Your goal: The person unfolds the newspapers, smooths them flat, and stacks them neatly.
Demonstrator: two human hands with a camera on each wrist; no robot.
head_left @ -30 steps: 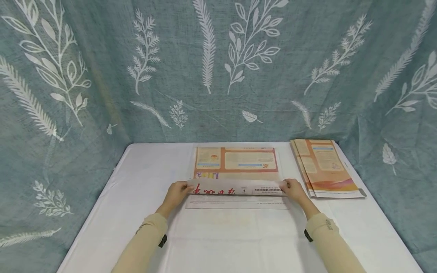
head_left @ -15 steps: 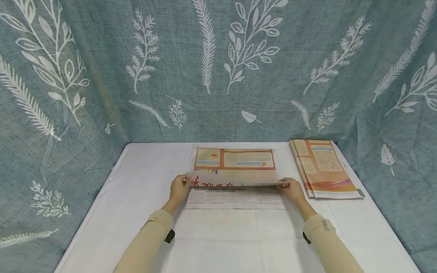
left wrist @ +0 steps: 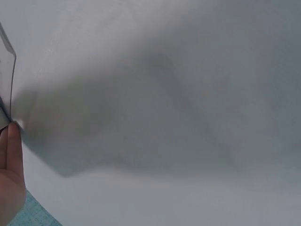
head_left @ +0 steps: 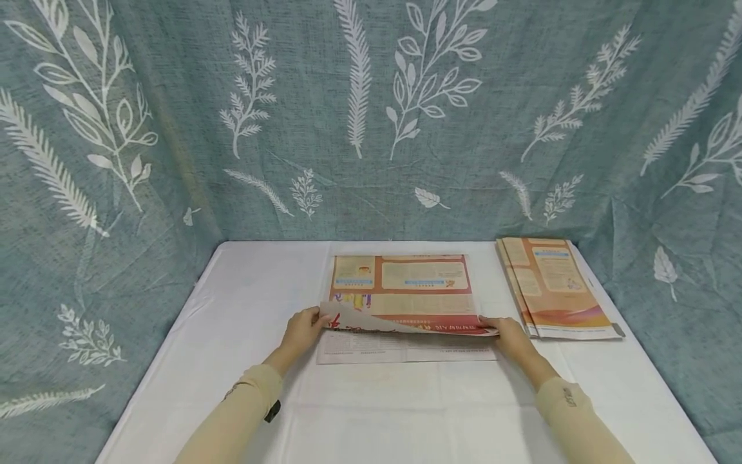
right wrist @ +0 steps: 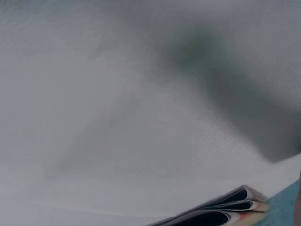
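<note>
A newspaper (head_left: 426, 276) with orange and cream panels lies in the middle of the white table, its near part raised in a fold. My left hand (head_left: 303, 330) pinches the left end of that fold, where grey paper with red characters shows. At the other end, my right hand (head_left: 511, 338) grips the fold by a red printed band. A paler printed sheet shows flat below the fold. In the left wrist view, fingers (left wrist: 14, 153) hold the paper's edge (left wrist: 6, 70). Only a sliver of the right hand (right wrist: 297, 207) enters the right wrist view.
A stack of folded newspapers (head_left: 559, 287) lies at the table's back right, beyond the right hand; its folded edges (right wrist: 225, 209) show in the right wrist view. A blue-green leaf-patterned curtain (head_left: 371, 187) surrounds the white table (head_left: 371, 412) at the back and sides.
The right hand has moved toward the person and slightly outward. The fold now slants, showing the red band on its right part, while the left hand still pinches its end.
</note>
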